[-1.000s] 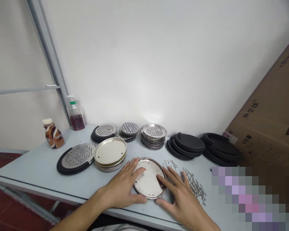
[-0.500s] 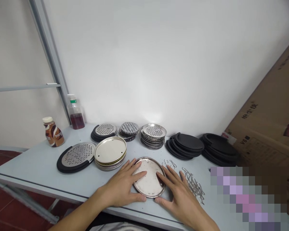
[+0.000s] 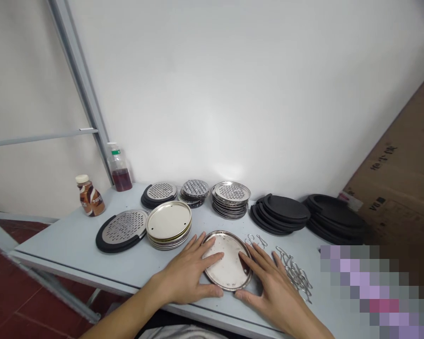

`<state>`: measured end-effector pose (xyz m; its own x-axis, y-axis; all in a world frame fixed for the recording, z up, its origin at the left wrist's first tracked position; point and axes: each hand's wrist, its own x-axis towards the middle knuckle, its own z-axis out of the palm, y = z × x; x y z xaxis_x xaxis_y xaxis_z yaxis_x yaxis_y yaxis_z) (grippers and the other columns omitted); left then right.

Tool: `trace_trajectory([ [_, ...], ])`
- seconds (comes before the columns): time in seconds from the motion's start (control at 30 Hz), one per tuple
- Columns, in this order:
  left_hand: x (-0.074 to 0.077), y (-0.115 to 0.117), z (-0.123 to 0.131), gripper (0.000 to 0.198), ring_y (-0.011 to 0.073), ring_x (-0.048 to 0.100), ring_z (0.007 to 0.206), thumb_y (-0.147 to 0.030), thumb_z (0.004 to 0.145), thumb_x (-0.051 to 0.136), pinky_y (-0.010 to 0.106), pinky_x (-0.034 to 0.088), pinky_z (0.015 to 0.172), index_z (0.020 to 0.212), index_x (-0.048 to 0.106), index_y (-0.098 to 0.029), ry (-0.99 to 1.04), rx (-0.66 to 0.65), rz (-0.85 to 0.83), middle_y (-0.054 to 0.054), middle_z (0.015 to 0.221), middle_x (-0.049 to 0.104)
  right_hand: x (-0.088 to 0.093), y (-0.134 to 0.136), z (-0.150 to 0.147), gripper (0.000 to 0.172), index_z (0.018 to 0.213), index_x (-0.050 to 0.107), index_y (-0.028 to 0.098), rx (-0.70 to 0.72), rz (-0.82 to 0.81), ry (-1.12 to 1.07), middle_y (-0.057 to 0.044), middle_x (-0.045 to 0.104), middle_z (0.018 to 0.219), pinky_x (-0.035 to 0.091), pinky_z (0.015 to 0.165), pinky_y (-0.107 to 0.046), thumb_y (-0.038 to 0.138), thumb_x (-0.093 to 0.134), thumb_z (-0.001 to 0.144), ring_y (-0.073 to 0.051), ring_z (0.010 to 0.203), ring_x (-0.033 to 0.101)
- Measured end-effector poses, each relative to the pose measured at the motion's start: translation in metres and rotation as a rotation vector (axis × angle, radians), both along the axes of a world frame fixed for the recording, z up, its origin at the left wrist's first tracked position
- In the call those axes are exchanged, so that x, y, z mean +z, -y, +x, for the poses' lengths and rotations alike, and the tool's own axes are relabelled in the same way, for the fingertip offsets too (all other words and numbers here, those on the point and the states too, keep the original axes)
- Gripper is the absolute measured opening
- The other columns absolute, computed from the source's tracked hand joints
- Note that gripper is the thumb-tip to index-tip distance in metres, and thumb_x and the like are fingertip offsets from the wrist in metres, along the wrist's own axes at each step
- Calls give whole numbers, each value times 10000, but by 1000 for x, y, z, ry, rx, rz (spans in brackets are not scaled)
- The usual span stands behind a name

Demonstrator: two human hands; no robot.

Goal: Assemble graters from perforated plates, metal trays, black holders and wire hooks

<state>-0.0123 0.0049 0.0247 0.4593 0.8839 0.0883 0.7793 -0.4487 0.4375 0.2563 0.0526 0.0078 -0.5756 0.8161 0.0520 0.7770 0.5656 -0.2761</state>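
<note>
Head cam view: left hand (image 3: 187, 273) and right hand (image 3: 272, 287) lie open, fingers spread, gripping nothing, pressing on a round steel plate (image 3: 229, 266) near the tabletop's (image 3: 67, 254) near edge. Light, even pressure from both sides stops it skating around.

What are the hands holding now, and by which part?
Nothing is gripped: the left hand and right hand lie flat on top of a round metal plate on the table.
</note>
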Motion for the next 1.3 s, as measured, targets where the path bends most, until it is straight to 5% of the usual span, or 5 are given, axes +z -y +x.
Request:
trace_trajectory([
  [0.3,33,2,-1,812,348,106,1501,-626,808,659,542,226,1187,1503,345,-347,24,25,95,32,1643,154,0,-2,-1,858,1466,437,286,-4,-36,-33,-60,297,1582,54,1180,-639,760,559,761,-372,1477,181],
  [0.5,86,-91,-21,727,401,157,1476,-589,829,644,591,143,1164,1450,417,-288,-165,478,177,114,1597,272,1,-1,0,866,1472,428,281,-16,-40,-21,-49,273,1591,23,1188,-616,772,535,767,-353,1487,153],
  [0.73,70,-161,-47,513,374,496,1253,-475,858,681,596,371,1032,1250,580,-160,-188,662,129,170,1343,545,2,-1,1,868,1475,423,286,-4,-44,-31,-50,262,1597,33,1188,-620,778,531,768,-354,1486,159],
  [1.03,83,-151,-47,358,304,576,1179,-401,799,753,404,434,1018,1045,650,-163,-22,616,239,123,1227,634,4,0,1,876,1479,417,284,-4,-48,-41,-56,259,1600,29,1188,-620,788,518,769,-352,1486,161],
  [1.3,51,-34,10,338,287,433,1367,-421,787,756,447,365,1121,1059,630,-264,204,358,203,55,1494,449,-5,1,2,1016,1565,150,265,-20,-4,-130,-81,312,1585,54,1200,-589,668,630,765,-316,1480,208],
])
